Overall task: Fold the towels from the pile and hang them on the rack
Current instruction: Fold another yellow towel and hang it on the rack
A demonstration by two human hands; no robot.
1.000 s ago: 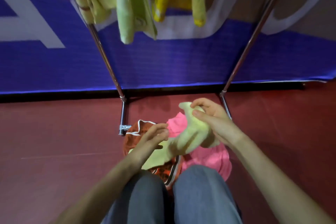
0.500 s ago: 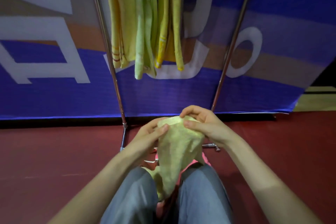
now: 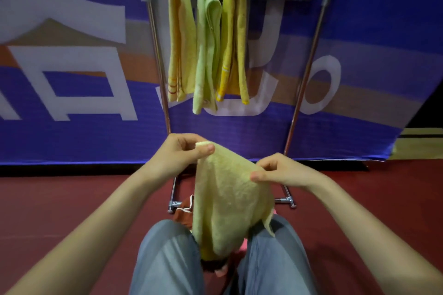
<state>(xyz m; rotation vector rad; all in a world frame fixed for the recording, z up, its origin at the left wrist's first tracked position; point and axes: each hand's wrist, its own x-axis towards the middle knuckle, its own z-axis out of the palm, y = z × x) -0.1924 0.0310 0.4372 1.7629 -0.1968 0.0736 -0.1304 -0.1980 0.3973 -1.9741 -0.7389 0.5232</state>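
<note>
Raised and spread, yellow towel [image 3: 230,199] hangs pinched between left hand [image 3: 177,158] and right hand [image 3: 280,172].

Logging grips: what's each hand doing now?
Left hand: closed, pinching the towel at its top corner.
Right hand: closed, pinching the towel's edge.

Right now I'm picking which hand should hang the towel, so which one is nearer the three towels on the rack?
Left. The left hand is almost directly below the hung towels; the right hand is lower and off to their right.

Three towels [image 3: 208,40] hang left on the rack [image 3: 311,60].
</note>
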